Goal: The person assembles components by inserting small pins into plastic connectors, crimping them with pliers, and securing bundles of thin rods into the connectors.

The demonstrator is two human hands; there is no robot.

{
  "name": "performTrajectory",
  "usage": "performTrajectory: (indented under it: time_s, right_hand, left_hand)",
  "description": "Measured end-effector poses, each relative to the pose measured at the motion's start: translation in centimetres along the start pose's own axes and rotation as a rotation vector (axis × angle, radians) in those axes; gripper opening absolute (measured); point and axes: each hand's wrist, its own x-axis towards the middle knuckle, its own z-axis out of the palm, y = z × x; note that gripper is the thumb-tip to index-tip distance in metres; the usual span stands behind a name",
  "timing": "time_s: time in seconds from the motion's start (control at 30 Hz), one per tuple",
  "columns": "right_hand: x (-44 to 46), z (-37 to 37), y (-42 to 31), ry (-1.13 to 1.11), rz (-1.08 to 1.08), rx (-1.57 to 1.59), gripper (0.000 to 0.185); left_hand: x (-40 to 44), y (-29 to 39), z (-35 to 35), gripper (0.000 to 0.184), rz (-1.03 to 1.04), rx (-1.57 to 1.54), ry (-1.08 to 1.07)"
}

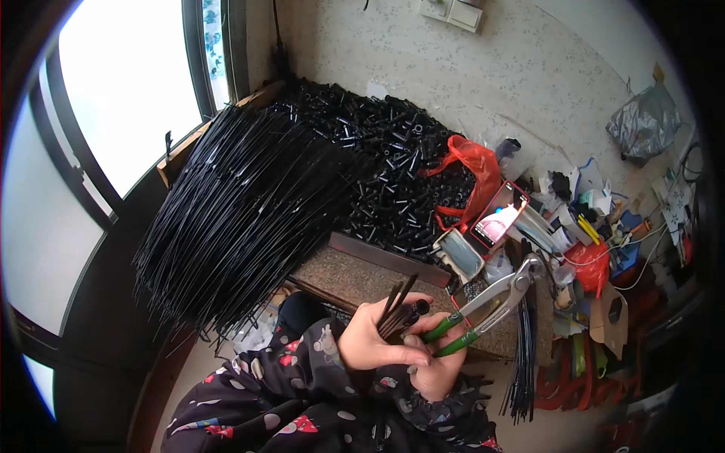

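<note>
Speckled brown bench (pixel 347 274) by a bright window (pixel 128 68), patterned wall (pixel 483 75) behind, black tube pile (pixel 393 151) up top, my left fingers (pixel 385 325) curled round thin black rods (pixel 394 306), right ones (pixel 442 362) closed on green-handled pliers (pixel 491 302), tool's jaws pointing away from me.

Okay so the big bundle of long thin black rods (pixel 226 219) is sprawling left of centre, with the heap of short black plastic tubes (pixel 400 158) sitting right beside it at upper centre. The crinkly red plastic bag (pixel 482 170) is lying on the heap's right side, the rectangular lit phone (pixel 498 217) just below. Lower down, right of centre, silver metal pliers with green handles (pixel 519 282) are sitting in the left hand (pixel 439 364), and slim black sticks (pixel 393 303) are poking out of the right hand (pixel 370 336).
</note>
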Motion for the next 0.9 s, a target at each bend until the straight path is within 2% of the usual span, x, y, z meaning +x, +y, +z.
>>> performTrajectory:
  time_s: [0.03, 0.13, 0.23, 0.27, 0.33, 0.37, 0.4, 0.5, 0.53, 0.57, 0.63, 0.67, 0.73, 0.77, 0.83, 0.87, 0.9]
  right_hand:
    - [-0.1, 0.4, 0.1, 0.040, -0.011, 0.025, 0.017]
    - [-0.3, 1.7, 0.0, 0.131, -0.210, -0.292, 0.020]
    - [1.3, 0.1, 1.9, -0.064, -0.469, -0.339, 0.026]
    - [2.1, -0.1, 2.2, -0.143, -0.498, -0.208, 0.029]
    - [2.1, 0.8, -0.1, -0.069, -0.268, -0.167, 0.035]
    - [2.1, 1.0, -0.9, -0.034, -0.153, -0.148, 0.038]
    - [2.0, 0.5, -0.6, -0.076, -0.016, -0.048, 0.030]
    - [1.4, -1.7, -2.6, -0.208, 0.428, 0.047, 0.019]
    - [1.1, -2.5, -3.0, -0.294, 0.503, 0.043, 0.018]
    - [0.5, -3.3, -3.0, -0.399, 0.578, -0.097, 0.020]
    - [-0.3, -4.2, -3.0, -0.604, 0.716, -0.390, 0.024]
    - [-0.6, -3.9, -3.1, -0.671, 0.707, -0.432, 0.020]
    - [-1.3, -3.1, -2.6, -0.773, 0.706, -0.561, 0.023]
    - [-1.4, -2.9, -2.3, -0.740, 0.664, -0.507, 0.025]
    - [-1.1, -2.6, -2.1, -0.678, 0.574, -0.403, 0.031]
    - [-0.8, -2.5, -2.4, -0.741, 0.600, -0.327, 0.039]
    - [-0.8, -2.3, -2.7, -0.748, 0.673, -0.189, 0.040]
  left_hand:
    - [0.0, -0.2, 0.0, 0.064, 0.043, 0.061, 0.019]
    - [-0.6, -1.1, 0.8, 0.061, -0.031, 0.163, 0.192]
    - [-0.2, -1.5, 0.1, 0.060, 0.031, -0.124, 0.042]
    - [0.3, -0.7, -0.6, 0.067, 0.014, -0.144, -0.113]
    - [0.9, 0.5, -0.6, 0.067, 0.018, -0.189, -0.198]
    - [0.8, 1.7, -0.7, 0.068, -0.051, -0.213, -0.233]
    - [0.6, 2.9, -0.7, 0.070, -0.121, -0.235, -0.266]
    - [0.0, 3.5, -2.9, 0.065, -0.126, 0.013, -0.077]
    - [-0.1, 2.4, -4.5, 0.069, -0.021, -0.016, -0.043]
    - [-0.1, 1.9, -5.3, 0.074, 0.102, -0.212, 0.017]
    - [0.7, 1.5, -7.1, 0.082, 0.360, -0.337, -0.092]
    - [0.7, 1.8, -7.4, 0.082, 0.295, -0.196, -0.086]
    - [0.5, 2.8, -7.0, 0.082, 0.152, 0.078, -0.082]
    - [0.3, 3.7, -5.8, 0.067, 0.060, 0.217, 0.012]
    - [0.3, 3.5, -5.3, 0.050, 0.052, 0.158, 0.109]
    - [0.1, 3.8, -5.2, 0.046, 0.035, 0.173, 0.099]
    - [-0.2, 4.3, -5.1, 0.043, 0.018, 0.189, 0.089]
